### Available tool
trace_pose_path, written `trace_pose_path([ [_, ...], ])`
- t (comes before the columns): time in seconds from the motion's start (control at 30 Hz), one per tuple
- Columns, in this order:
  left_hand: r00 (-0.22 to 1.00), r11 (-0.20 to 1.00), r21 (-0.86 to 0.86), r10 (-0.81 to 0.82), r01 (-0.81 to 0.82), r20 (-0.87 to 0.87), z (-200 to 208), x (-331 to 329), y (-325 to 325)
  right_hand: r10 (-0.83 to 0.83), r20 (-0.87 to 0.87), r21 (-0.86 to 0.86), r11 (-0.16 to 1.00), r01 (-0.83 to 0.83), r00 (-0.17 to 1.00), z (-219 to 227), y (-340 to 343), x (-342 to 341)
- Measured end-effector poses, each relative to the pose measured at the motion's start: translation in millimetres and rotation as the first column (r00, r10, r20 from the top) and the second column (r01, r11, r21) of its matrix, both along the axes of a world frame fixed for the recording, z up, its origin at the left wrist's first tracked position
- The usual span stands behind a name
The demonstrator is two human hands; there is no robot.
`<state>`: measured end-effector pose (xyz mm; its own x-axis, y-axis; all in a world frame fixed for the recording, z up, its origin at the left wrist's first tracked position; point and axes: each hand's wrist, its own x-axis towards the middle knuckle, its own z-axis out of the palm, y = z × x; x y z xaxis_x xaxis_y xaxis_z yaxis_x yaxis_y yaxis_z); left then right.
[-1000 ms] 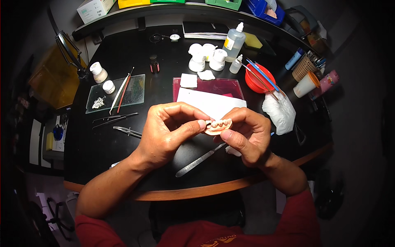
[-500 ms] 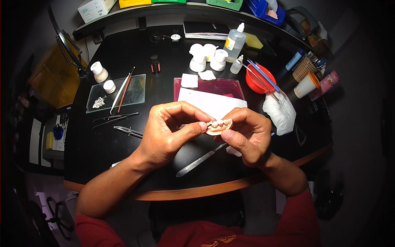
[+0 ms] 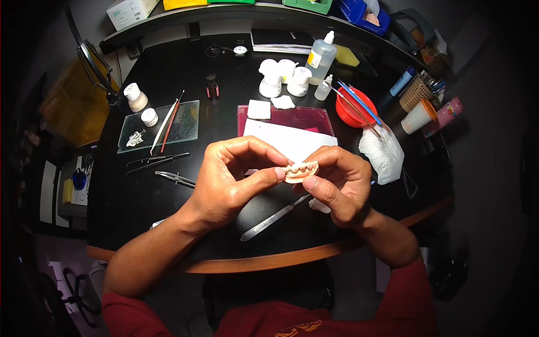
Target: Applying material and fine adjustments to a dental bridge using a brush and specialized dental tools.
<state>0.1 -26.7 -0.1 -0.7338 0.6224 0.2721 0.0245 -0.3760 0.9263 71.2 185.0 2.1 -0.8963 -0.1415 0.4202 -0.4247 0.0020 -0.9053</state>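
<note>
A small cream dental model [image 3: 300, 173] with a row of teeth is held up over the desk between both hands. My left hand [image 3: 233, 180] pinches its left end between thumb and index finger. Thumb and fingers of my right hand [image 3: 339, 185] grip its right side, the thumb on the front face. The back of the model is hidden by fingers. Below the hands a metal scalpel handle [image 3: 272, 219] lies slanted on the black desk. Behind the model rests a sheet of white paper [image 3: 286, 139].
Left of the hands lie tweezers [image 3: 158, 160] and a glass slab [image 3: 188, 121] bearing brushes and a jar. Several white jars [image 3: 270, 84] and a clear bottle [image 3: 321, 60] stand behind. To the right are a red bowl [image 3: 343, 112] with brushes across it and a crumpled white tissue [image 3: 382, 157].
The dental model has turned very slightly in my fingers, and my left thumb has shifted a little to the right. Everything else stays as it was.
</note>
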Motion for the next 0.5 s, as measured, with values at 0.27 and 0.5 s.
trace_pose_path([
  [0.27,0.994,0.997,-0.055,0.045,-0.051,-0.104,-2.6,-1.1,1.6,0.020,-0.010,0.004,1.000,-0.020,1.000,-0.7,1.1,-1.9],
  [0.5,0.975,0.990,-0.089,0.088,-0.108,-0.206,3.4,0.4,0.4,0.049,0.092,-0.125,0.991,-0.038,0.994,-0.2,1.5,-2.5],
])
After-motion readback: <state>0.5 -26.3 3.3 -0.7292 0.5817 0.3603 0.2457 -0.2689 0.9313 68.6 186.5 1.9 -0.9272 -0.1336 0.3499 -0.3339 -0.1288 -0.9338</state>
